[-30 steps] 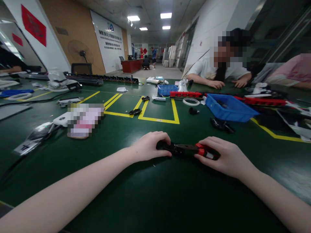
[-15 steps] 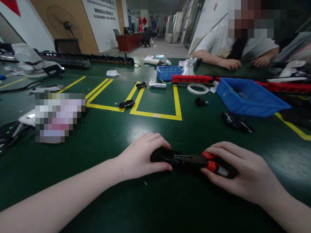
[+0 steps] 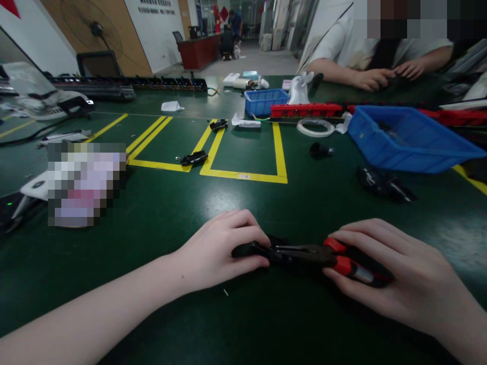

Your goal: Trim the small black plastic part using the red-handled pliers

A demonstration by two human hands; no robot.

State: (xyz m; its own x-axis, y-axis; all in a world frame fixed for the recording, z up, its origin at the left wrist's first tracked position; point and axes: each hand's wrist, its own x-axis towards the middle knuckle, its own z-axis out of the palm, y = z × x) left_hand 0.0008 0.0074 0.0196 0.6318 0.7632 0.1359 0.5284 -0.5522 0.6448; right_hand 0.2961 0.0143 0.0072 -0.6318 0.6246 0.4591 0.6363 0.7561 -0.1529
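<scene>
My left hand (image 3: 232, 246) is closed around a small black plastic part (image 3: 249, 249), pinching it between thumb and fingers just above the green table (image 3: 160, 314). A pair of pliers (image 3: 304, 253) with red and black handles lies in the grip of my right hand (image 3: 395, 268), its fingers wrapped round them. The dark jaws point left and meet the right end of the black part. What exactly the jaw tips grip is too dark to make out. A tiny pale sliver (image 3: 225, 292) lies on the table below my left hand.
Black parts (image 3: 194, 158) lie by the yellow tape (image 3: 243, 176). On the right are a blue bin (image 3: 411, 142), a black assembly (image 3: 384, 185) and a white ring (image 3: 315, 128). A blurred-out flat object (image 3: 85, 187) stands at left. Across the table sits a person (image 3: 342, 61).
My view has tilted down slightly. My right hand and the pliers have shifted a little to the right, while my left hand keeps its hold on the black part.
</scene>
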